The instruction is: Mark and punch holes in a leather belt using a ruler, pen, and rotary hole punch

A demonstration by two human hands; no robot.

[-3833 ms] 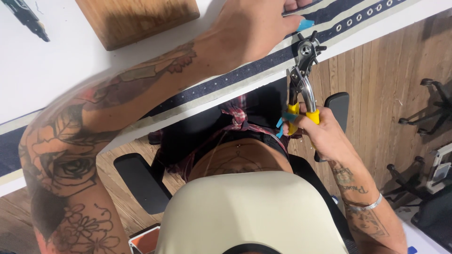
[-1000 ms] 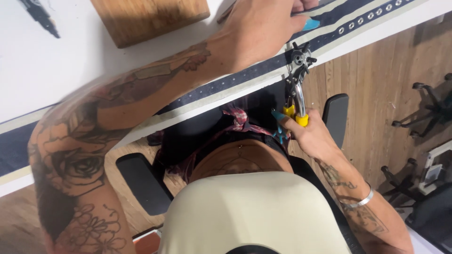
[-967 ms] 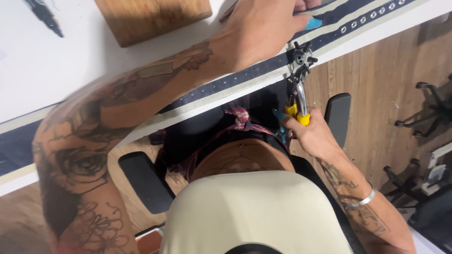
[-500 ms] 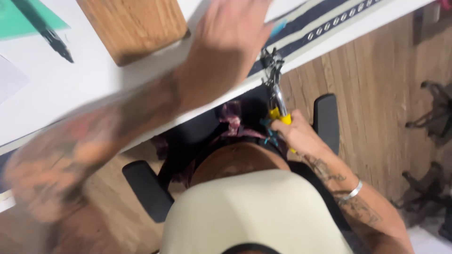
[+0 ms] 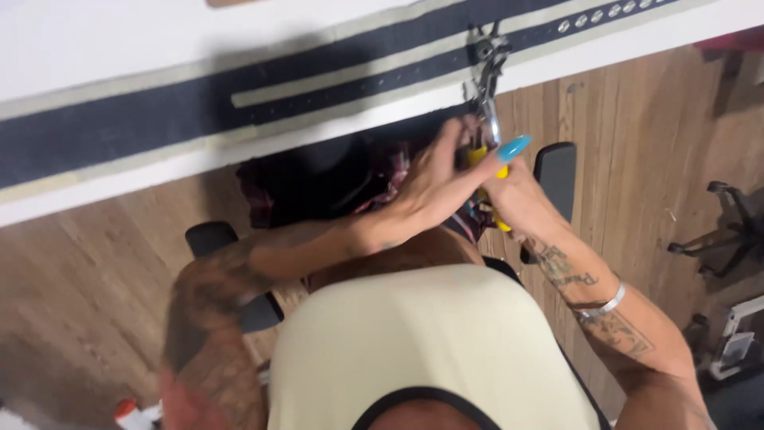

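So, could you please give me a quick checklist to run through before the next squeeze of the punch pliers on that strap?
1. Both hands on the yellow handles: left hand and right hand both grip them. Ok.
2. Punch pliers head over the dark strap: ok.
3. Strap lying flat along the white table: ok.
4. Punch lined up with the row of holes: cannot tell, blurred.
5. Fingers clear of the pliers head: ok.
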